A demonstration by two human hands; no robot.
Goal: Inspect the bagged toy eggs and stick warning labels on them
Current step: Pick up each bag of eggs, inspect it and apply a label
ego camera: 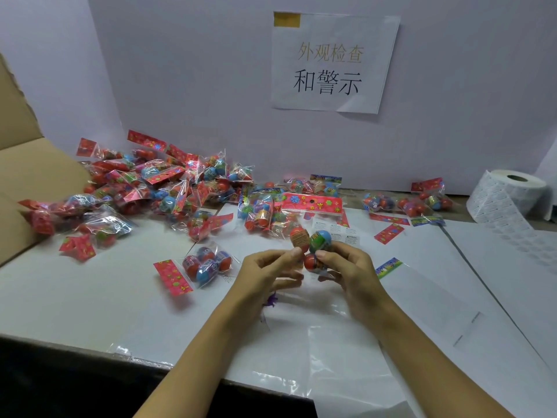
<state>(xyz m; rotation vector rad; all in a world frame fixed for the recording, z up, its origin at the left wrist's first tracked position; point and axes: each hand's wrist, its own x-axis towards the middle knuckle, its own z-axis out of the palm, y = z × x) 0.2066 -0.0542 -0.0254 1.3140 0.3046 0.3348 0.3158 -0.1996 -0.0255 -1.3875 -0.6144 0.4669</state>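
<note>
- Left hand (265,267) and right hand (346,263), lower centre: fingers curled, together pinching one bag of toy eggs (310,245) held above the table (90,297).
- Single bag (202,265) lying just left of the hands.
- Pile of bags (156,188), left of centre, beside a cardboard box (27,170).
- Label roll (509,197), right edge.
- Paper sign (331,61) on the wall, top centre.

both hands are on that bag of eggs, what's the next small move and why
Probably turn the bag to check its other sides: left hand and right hand pinch it raised above the table, and white warning labels already show on it.
</note>
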